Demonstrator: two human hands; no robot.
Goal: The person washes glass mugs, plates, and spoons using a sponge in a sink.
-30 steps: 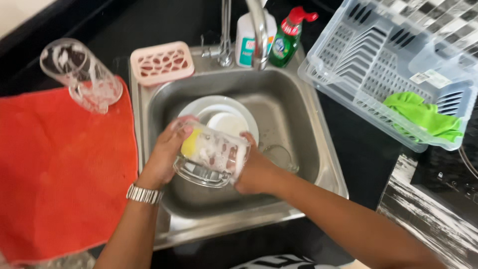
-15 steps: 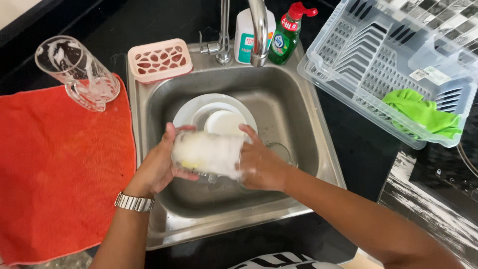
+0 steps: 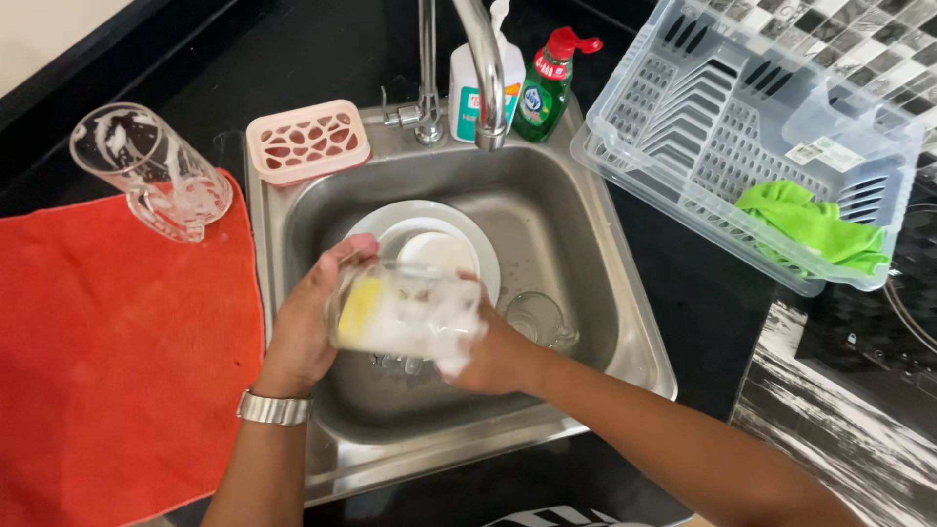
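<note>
Over the steel sink (image 3: 576, 244) my left hand (image 3: 303, 327) grips a clear glass mug (image 3: 405, 312) on its side, foamy all over. A yellow sponge (image 3: 359, 304) shows through the glass at its left end. My right hand (image 3: 493, 351) reaches into the mug's mouth from the right, its fingers hidden in foam; it seems to hold the sponge. Beneath the mug, white plates (image 3: 434, 229) are stacked in the sink. A small clear glass (image 3: 535, 317) lies on the sink floor to the right of my hands.
A soapy glass mug (image 3: 151, 171) lies on an orange cloth (image 3: 117, 332) at left. A pink soap dish (image 3: 307, 141), the tap (image 3: 483, 68), a white bottle (image 3: 473, 88) and a green soap bottle (image 3: 542, 83) line the sink's back. A clear drying rack (image 3: 722, 127) holding a green cloth (image 3: 810, 224) stands right.
The mug has been turned in my hands, so the yellow sponge shows through its left end again. My right hand has pushed further into the mug's mouth.
</note>
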